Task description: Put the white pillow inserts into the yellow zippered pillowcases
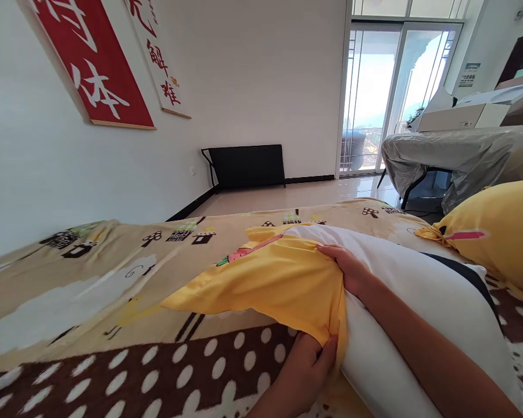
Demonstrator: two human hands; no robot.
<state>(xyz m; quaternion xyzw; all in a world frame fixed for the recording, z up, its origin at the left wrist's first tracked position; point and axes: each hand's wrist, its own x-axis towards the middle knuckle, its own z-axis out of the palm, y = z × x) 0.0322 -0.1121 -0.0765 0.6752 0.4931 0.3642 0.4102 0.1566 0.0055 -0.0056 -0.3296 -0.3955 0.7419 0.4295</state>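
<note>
A yellow pillowcase (pixel 261 278) with a small cartoon print lies partly drawn over a white pillow (pixel 418 290) on the bed. My left hand (pixel 307 363) pinches the near corner of the pillowcase opening, fingers closed on the cloth. My right hand (pixel 346 267) grips the far edge of the same opening, resting on top of the white pillow. The pillow's far end is inside the case; its near end is bare.
The bed is covered by a tan and brown patterned blanket (pixel 113 302). A second yellow pillow (pixel 497 238) lies at the right. Beyond are a covered table (pixel 462 157) with boxes, a black stand (pixel 248 165), a glass door (pixel 375 98) and a white wall with red banners (pixel 96 69).
</note>
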